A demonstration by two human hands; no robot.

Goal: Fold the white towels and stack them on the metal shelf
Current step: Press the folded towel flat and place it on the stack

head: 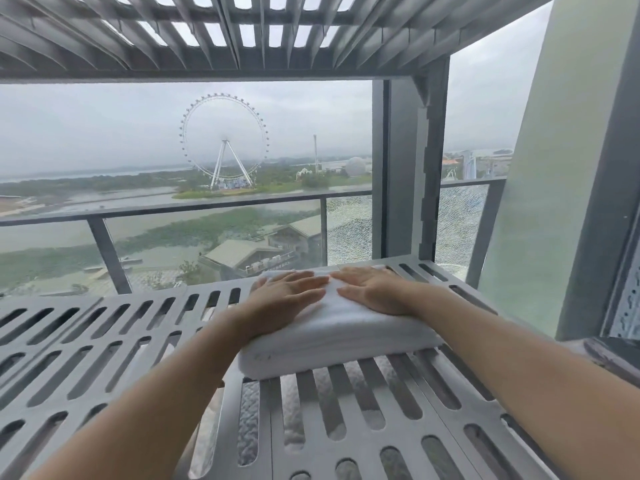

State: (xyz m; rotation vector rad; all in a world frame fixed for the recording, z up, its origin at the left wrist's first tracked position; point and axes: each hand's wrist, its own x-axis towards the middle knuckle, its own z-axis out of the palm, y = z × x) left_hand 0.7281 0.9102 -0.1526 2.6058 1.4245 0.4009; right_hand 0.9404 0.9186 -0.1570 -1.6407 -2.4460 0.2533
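Note:
A folded white towel [341, 336] lies on the slotted grey metal shelf [104, 344], toward its right side. It looks thick, with several layers showing at the near edge. My left hand [284, 297] rests flat on the towel's left part, fingers stretched out and pointing right. My right hand [372, 289] lies flat on the towel's right part, fingers pointing left. The fingertips of both hands almost meet over the middle. Neither hand grips the cloth; both press down on top of it.
Another slotted metal shelf [242, 32] hangs close overhead. A grey upright post [403, 168] stands behind the towel at the right. Beyond it are a window, a balcony railing [173, 209] and a wall edge [571, 168] at the right.

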